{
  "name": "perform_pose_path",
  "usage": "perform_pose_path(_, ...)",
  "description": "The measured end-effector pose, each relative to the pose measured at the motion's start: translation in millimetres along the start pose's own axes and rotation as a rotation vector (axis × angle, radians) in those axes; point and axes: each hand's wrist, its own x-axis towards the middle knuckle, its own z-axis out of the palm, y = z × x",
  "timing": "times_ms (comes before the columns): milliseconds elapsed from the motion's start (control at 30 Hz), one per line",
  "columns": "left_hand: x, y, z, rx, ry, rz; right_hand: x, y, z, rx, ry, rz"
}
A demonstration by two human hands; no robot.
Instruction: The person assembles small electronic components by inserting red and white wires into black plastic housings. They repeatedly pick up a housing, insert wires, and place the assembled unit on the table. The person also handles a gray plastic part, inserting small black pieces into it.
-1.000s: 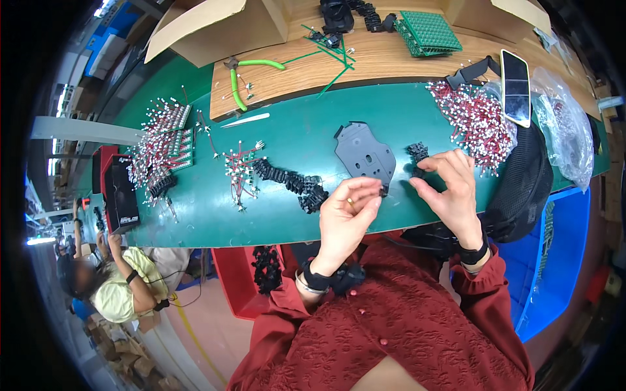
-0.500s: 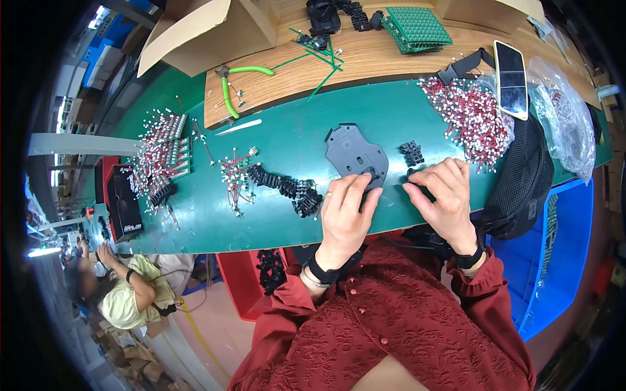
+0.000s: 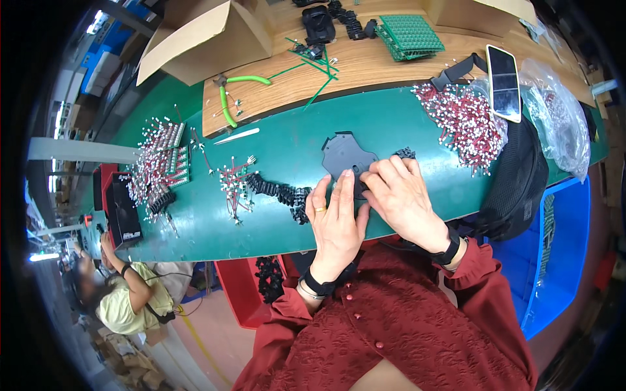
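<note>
A dark grey plastic cover [image 3: 349,154] with notched corners lies on the green mat. My left hand [image 3: 336,225] holds its near end, fingers extended over the surface and thumb at the side. My right hand [image 3: 404,199] is closed in a pinch against the cover's near right part, beside the left fingertips. A small black plastic part is at those right fingertips, mostly covered by them. Just beyond the right hand sits a short cluster of black parts [image 3: 405,153], partly hidden. Left of my left hand, a row of similar black parts [image 3: 277,190] stretches across the mat.
Red-and-white wire leads lie in a large pile [image 3: 466,120] and a smaller bunch [image 3: 235,182]. Green-handled cutters [image 3: 228,98], green circuit boards [image 3: 409,36] and a cardboard box [image 3: 208,45] are farther back. A phone [image 3: 504,81] rests on a black bag [image 3: 521,173]. Another person [image 3: 130,296] works far left.
My right hand has moved left from beside the black cluster onto the cover, bringing the small black part. My left fingers have straightened over the cover's near end. The view has shifted slightly.
</note>
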Motion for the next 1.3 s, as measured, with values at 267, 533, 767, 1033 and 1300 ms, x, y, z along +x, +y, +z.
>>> perform_pose_path(267, -3.5, -14.5, -5.6, 0.016, 0.023, 0.056, -24.7, 5.3, -37.3, 0.086, 0.024, 0.114)
perform_pose_path(533, -28.4, -45.1, -53.0, -0.141, 0.401, -0.033, -25.2, -2.2, -46.9, 0.045, 0.066, 0.222)
perform_pose_path(767, -21.9, -87.2, -67.5, -0.203, 0.303, -0.007, 18.0, -70.3, 17.0, 0.123, -0.139, 0.147)
perform_pose_path(1033, -34.2, -75.4, -54.7, -0.379, 0.468, -0.179, 47.6, -97.7, 48.5, -0.007, -0.164, 0.116)
perform_pose_path(1300, -51.3, -54.5, -32.8, -0.158, 0.359, -0.179, 57.6, -80.1, 61.1, 0.042, -0.144, 0.053)
